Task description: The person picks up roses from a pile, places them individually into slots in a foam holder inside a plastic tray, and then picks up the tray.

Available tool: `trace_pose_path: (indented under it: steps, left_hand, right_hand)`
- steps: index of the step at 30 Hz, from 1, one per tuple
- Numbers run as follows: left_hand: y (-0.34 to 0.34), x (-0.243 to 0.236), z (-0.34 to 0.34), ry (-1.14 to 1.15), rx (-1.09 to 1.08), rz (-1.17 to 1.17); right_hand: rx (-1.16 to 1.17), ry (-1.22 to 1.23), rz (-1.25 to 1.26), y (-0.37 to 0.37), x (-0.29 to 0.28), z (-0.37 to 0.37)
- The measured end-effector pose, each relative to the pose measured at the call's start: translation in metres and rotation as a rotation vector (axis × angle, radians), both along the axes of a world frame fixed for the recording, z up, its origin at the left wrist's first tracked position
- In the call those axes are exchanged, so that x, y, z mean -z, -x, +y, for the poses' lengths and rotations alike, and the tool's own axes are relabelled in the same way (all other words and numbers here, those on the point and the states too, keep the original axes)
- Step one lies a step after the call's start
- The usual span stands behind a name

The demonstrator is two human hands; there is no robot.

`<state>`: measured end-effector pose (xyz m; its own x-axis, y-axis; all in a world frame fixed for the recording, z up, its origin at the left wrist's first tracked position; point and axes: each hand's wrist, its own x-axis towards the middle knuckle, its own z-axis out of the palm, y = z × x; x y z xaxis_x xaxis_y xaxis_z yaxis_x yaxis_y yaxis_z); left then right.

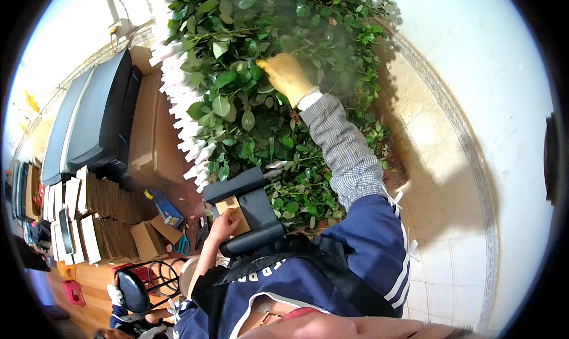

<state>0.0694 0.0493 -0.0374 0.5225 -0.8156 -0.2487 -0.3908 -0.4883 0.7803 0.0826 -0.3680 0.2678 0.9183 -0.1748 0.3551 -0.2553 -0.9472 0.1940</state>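
My right hand [287,77], in a yellow glove with a checked sleeve behind it, reaches over a large heap of leafy green stems [249,119]. Its fingers are bent in among the leaves; what they grip is hidden. White wrapped ends [184,107] of the stems line the heap's left side. Close to my body lies a dark grey open box or folded sheet [267,211] with raised sides. Inside it is a tan piece of cardboard [240,215], and my bare left hand [224,225] has its fingers closed at that cardboard's edge.
Left of the heap stand large dark panels [98,119] and a tall brown carton [151,137]. Stacks of folded cardboard [106,220], a blue box [166,208] and blue-handled scissors [182,244] are nearer. Another person sits by a black stool [131,291] at lower left. A wall bounds the right.
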Motion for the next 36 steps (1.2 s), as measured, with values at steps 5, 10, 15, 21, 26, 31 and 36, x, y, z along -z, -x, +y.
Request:
trace_pose_path:
  steps: [5,10,15,21,26,31,36]
  left_hand:
    - [-0.006,0.010,-0.002,0.045,0.010,-0.066]
    - [-0.017,0.000,0.008,0.145,0.025,0.112]
    - [-0.044,-0.021,-0.001,-0.124,0.010,0.801]
    - [-0.028,0.005,0.007,0.078,0.588,-0.065]
    - [-0.011,-0.013,0.018,0.048,0.349,-0.049]
    - [-0.013,-0.032,0.008,-0.068,0.425,0.024]
    - [-0.003,-0.022,0.005,-0.076,0.316,-0.085]
  right_hand:
    - [-0.363,-0.040,-0.383,0.055,-0.012,0.044]
    - [-0.284,0.237,0.231,0.131,0.010,0.140]
    - [-0.059,-0.040,0.717,0.209,0.152,0.154]
    - [-0.091,-0.644,0.881,0.223,0.309,0.112]
    - [-0.321,-0.790,0.307,0.146,0.129,0.041]
    - [-0.143,-0.302,-0.522,0.036,0.014,-0.044]
    - [0.354,-0.137,-0.566,-0.031,0.002,-0.108]
